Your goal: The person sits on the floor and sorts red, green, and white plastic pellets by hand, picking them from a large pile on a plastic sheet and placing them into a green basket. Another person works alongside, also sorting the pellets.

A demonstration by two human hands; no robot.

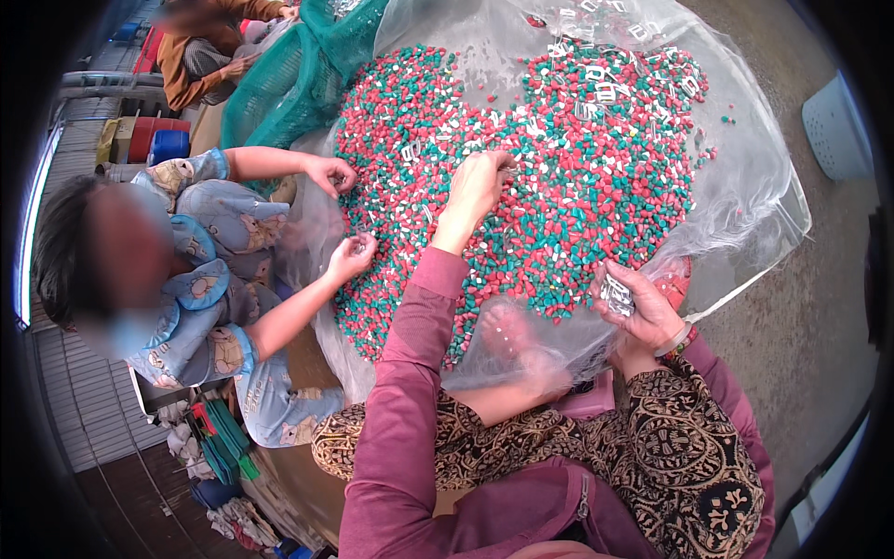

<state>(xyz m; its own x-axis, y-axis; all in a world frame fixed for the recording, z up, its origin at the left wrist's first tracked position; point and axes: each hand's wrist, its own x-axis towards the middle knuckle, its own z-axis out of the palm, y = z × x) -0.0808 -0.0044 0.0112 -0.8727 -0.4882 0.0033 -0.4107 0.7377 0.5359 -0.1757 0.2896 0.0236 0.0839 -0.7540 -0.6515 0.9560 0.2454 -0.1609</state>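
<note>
A wide heap of small red, green and white plastic pieces (596,200) lies on a translucent sheet (745,200) before me. Over the middle of it reaches my left hand (473,194), its fingers bent and drawn together at the pieces. Whatever sits between those fingertips is hidden. At the heap's near right edge, my right hand (644,307) is closed around several clear plastic pieces (616,294), palm turned up. Similar clear frame-shaped pieces (605,91) are scattered on the heap, mostly at the far right.
A co-worker in a blue patterned outfit (209,256) sits at the left, both hands at the heap's edge. Another person (200,61) sits at the far left beside green netting (279,102). A pale perforated basket (836,130) stands on the floor at the right.
</note>
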